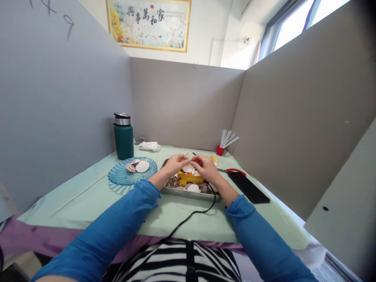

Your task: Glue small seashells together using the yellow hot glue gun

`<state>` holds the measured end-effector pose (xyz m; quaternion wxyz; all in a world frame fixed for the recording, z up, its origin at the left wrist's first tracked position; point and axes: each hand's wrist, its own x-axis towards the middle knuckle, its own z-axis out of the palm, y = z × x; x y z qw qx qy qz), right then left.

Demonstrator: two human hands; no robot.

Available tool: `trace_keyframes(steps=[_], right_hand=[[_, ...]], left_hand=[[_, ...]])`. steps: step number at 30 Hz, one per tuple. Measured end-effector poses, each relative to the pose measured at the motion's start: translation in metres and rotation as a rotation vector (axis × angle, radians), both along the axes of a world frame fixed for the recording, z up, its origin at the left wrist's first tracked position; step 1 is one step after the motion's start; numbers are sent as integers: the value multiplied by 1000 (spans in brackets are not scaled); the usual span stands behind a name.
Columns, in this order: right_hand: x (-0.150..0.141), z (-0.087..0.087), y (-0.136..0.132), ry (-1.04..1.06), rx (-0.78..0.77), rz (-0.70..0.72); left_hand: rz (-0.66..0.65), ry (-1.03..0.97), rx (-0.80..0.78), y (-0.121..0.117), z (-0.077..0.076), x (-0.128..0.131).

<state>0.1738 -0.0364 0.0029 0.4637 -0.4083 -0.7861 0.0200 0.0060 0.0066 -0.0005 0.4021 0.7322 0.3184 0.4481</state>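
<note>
My left hand (176,163) and my right hand (204,166) meet above a metal tray (185,192), fingertips pinched close together. Whatever is between them is too small to make out. Just under the fingertips shows a white round piece (188,168); I cannot tell whether it is held or lies in the tray. A yellow glue gun (190,179) rests in the tray below my hands, with a black cord (192,213) running over the table edge towards me. Around it lie small shell-like or pebble-like bits and another white disc (193,188).
At left, a blue glass plate (116,176) holds white discs and a striped shell (131,167), near a green bottle (123,141). To the right lie a black phone (249,188), red-handled scissors (237,171) and a red cup (220,150) of white sticks. Grey partitions (188,102) enclose the table.
</note>
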Motion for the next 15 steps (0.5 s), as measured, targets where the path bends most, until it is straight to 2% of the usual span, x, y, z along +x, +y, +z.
trace_keyframes(steps=[15], right_hand=[[1,-2,1,-16,2,6]], left_hand=[[41,24,17,-5,4,-1]])
